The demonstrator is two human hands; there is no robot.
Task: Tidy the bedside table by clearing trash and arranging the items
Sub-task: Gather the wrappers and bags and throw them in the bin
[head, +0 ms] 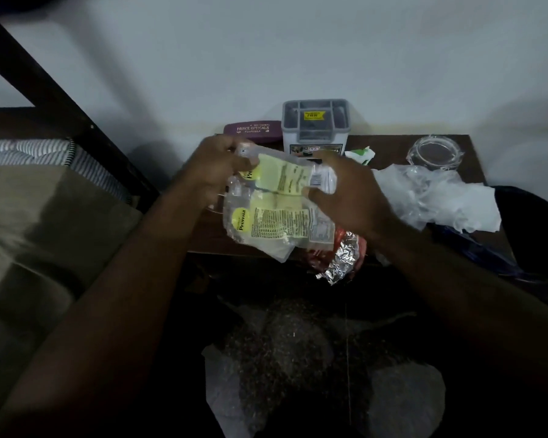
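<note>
Mid-task, I judge, trash collection underway. My left hand (217,167) is closed on the top edge of a clear wrapper with yellow labels (276,210), fingers curled tight. My right hand (350,197) is closed too, pinching the wrapper's right side; a crumpled foil-and-red packet (339,257) pokes out below it, seemingly in the same grip, though I can't see the palm to be sure. Both wrappers hang above the front edge of the bedside table (389,147), not resting on it.

Left on the table: crumpled white plastic (437,197) on the right side, a small green-and-white scrap (359,154) just beside the grey organiser box (315,128), something dark blue (475,248) at the right front corner, too dim to identify. Keepers, I'd say: the maroon glasses case (253,130) against the wall, touching or just beside the box, and a clear glass dish (435,151) at the back right.

A translucent bag (298,368) lies on the floor below, probably for trash. Nothing arranged yet by the look of it. Remaining: bin what's held, clear the plastic and scrap, straighten the keepers.
</note>
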